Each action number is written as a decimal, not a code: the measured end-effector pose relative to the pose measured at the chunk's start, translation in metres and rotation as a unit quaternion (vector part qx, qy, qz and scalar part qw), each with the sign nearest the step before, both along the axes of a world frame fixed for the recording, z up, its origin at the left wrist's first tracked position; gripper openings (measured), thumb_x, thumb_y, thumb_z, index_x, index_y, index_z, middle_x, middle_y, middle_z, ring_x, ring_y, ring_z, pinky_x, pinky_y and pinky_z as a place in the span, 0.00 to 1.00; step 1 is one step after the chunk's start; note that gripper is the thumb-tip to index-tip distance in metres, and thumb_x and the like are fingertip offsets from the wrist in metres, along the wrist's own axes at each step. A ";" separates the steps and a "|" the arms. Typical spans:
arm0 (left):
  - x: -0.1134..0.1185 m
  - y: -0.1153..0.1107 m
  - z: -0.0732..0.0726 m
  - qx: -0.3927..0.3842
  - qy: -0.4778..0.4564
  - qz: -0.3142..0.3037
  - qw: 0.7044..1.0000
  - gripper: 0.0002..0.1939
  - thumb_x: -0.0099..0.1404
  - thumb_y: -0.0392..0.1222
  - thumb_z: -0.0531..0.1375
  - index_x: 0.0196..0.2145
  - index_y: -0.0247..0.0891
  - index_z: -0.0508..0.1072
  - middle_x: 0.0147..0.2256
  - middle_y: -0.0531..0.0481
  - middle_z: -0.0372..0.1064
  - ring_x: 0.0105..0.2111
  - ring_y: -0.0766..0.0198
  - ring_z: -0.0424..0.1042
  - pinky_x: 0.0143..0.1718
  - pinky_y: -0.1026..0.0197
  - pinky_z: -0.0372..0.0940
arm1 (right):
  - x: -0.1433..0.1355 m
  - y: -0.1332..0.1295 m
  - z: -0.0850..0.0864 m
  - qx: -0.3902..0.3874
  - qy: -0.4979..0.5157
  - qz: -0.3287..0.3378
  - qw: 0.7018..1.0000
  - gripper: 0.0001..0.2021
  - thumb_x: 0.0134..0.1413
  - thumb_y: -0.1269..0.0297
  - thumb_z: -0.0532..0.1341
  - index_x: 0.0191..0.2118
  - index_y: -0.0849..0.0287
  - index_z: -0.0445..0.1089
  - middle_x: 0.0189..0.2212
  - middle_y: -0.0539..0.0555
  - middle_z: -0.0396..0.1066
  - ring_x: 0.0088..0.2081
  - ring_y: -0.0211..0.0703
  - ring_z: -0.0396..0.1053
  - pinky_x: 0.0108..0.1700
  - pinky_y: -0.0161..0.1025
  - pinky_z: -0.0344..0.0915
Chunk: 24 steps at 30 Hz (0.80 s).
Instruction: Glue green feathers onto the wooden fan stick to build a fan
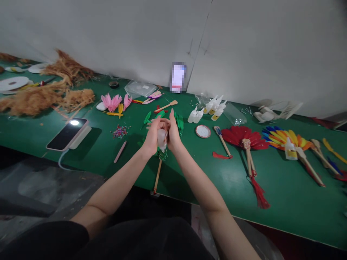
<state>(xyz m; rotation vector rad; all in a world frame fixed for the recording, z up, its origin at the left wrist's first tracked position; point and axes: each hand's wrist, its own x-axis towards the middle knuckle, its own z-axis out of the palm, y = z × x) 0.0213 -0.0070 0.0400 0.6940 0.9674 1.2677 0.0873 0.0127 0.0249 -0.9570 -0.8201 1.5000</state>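
My left hand and my right hand come together over the middle of the table, closed around a small whitish glue bottle. The bottle's nozzle points down. Directly below lies a green feather fan, its wooden handle reaching toward the table's front edge. My hands and the bottle cover much of the fan. Loose green feathers lie just beyond my left hand, and more green feathers are beside my right fingers.
Left are a lit phone on a stand, brown fibre, pink feathers, coloured beads and a pink stick. Right are glue bottles, a white dish, a red fan and a yellow-blue fan. A wall stands behind.
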 end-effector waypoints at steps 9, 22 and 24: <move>0.000 -0.003 0.001 -0.014 0.055 0.006 0.998 0.24 0.66 0.55 0.51 0.20 0.37 0.67 0.20 0.51 0.63 0.19 0.68 0.64 0.21 0.65 0.57 | 0.007 -0.031 -0.005 0.004 0.009 -0.009 1.000 0.26 0.52 0.36 0.50 0.36 0.54 0.71 0.32 0.51 0.74 0.37 0.43 0.72 0.38 0.40 0.67; 0.017 -0.020 0.001 0.058 -0.091 0.222 0.969 0.15 0.68 0.49 0.50 0.30 0.40 0.69 0.27 0.53 0.61 0.26 0.70 0.65 0.30 0.67 0.62 | -0.017 -0.034 -0.009 -0.056 0.081 -0.208 0.973 0.25 0.57 0.40 0.46 0.27 0.55 0.66 0.28 0.51 0.70 0.31 0.40 0.70 0.38 0.40 0.66; 0.020 -0.022 -0.002 0.090 -0.080 0.237 0.964 0.13 0.68 0.49 0.51 0.31 0.41 0.69 0.30 0.52 0.61 0.29 0.69 0.65 0.31 0.67 0.62 | -0.017 -0.038 -0.006 -0.038 0.063 -0.207 0.976 0.24 0.58 0.42 0.47 0.24 0.55 0.66 0.26 0.51 0.70 0.31 0.41 0.70 0.38 0.41 0.66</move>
